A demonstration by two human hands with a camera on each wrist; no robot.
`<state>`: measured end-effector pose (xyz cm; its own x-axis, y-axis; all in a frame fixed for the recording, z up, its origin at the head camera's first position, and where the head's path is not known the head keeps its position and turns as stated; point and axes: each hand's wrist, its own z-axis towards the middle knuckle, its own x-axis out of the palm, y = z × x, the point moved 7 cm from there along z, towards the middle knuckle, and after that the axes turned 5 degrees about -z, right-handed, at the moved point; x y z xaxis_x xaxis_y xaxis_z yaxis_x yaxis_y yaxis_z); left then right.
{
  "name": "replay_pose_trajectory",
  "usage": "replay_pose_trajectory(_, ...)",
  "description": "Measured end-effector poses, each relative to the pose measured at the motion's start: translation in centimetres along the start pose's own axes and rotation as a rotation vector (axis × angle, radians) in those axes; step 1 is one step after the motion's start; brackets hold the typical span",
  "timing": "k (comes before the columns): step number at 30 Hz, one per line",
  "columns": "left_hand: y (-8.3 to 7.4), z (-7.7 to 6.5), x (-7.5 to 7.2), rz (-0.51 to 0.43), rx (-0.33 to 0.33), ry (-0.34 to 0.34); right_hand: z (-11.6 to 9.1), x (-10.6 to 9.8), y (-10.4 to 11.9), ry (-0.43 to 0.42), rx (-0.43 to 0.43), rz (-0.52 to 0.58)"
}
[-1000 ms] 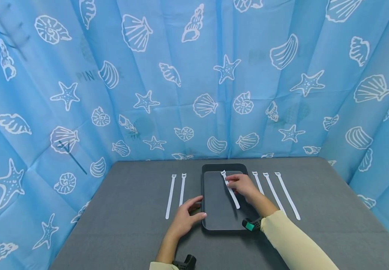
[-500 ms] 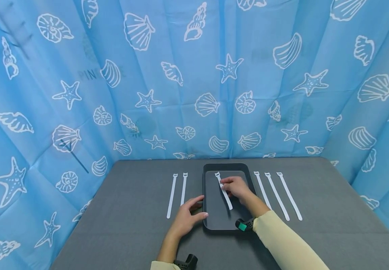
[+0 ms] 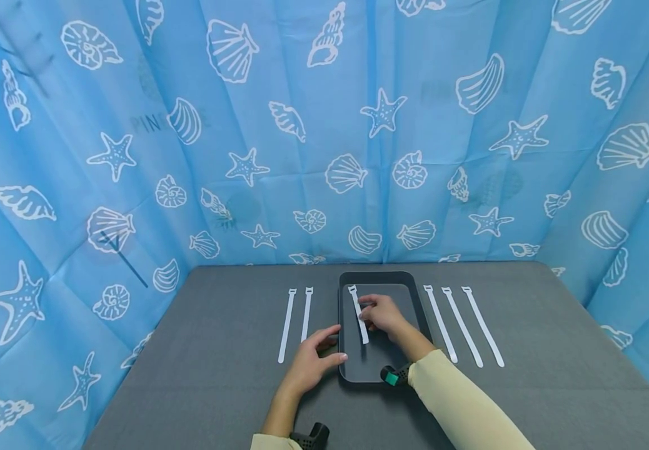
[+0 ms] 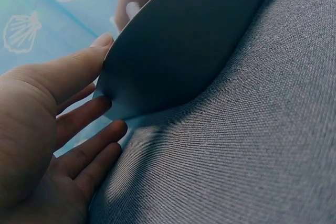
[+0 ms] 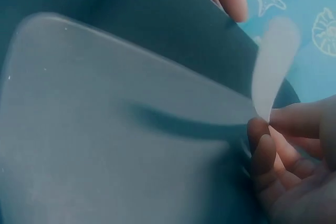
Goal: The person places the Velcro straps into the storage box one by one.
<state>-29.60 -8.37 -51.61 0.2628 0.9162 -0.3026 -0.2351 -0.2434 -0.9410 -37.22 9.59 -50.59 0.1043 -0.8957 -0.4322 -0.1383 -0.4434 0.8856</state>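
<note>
My right hand [image 3: 383,314] pinches a white cable strap [image 3: 358,315] with a slotted head, between thumb and fingertips. The strap hangs above the left part of a dark grey rectangular tray [image 3: 361,370]. In the right wrist view its rounded tail [image 5: 276,56] stands up from the pinch, and a shadow falls on the tray floor. My left hand [image 3: 309,369] rests at the tray's left side, thumb at the rim and fingers extended. The left wrist view shows the thumb [image 4: 79,69] against the edge of the tray wall [image 4: 168,51], with lower fingers loosely spread.
Two white straps lie left of the tray, a left one [image 3: 287,326] and an inner one [image 3: 306,312]. Three more lie to its right, including a middle strap [image 3: 462,326]. A blue shell-patterned curtain [image 3: 302,125] rises behind the grey table [image 3: 201,375].
My right hand has moved left over the tray with the strap, which now hangs nearer the tray's left wall and more upright. The left hand stays at the tray's side.
</note>
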Motion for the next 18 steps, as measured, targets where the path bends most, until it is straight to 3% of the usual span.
replay_pose_trajectory(18, -0.3, 0.0, -0.1, -0.011, -0.004, 0.007, -0.1, 1.3, 0.9, 0.025, 0.021, -0.064)
